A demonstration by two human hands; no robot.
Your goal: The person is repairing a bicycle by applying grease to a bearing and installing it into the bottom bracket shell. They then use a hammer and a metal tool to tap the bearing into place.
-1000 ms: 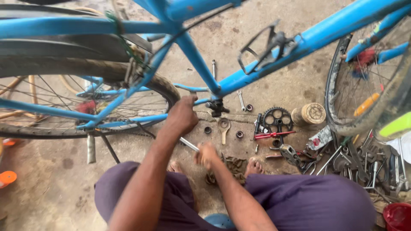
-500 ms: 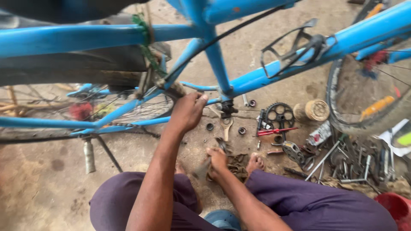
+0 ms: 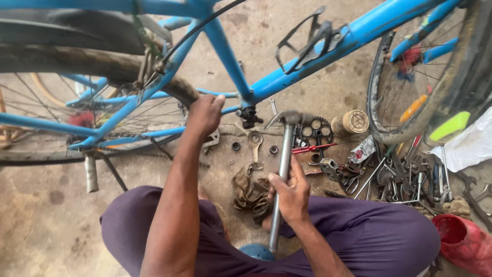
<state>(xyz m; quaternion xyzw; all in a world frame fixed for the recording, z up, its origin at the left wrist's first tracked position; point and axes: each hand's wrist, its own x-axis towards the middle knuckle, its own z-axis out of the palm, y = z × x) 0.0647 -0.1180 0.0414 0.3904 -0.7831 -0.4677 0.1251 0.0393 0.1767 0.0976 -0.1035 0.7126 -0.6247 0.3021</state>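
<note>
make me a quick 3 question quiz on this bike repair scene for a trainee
1. True or false: the right hand grips a metal hammer by its handle.
2. Where does the left hand rest? A) on the front wheel B) on the blue bike frame near the bottom bracket C) on the red container
3. Which toothed part lies on the ground just right of the hammer head?

Key:
1. True
2. B
3. The black chainring
</note>
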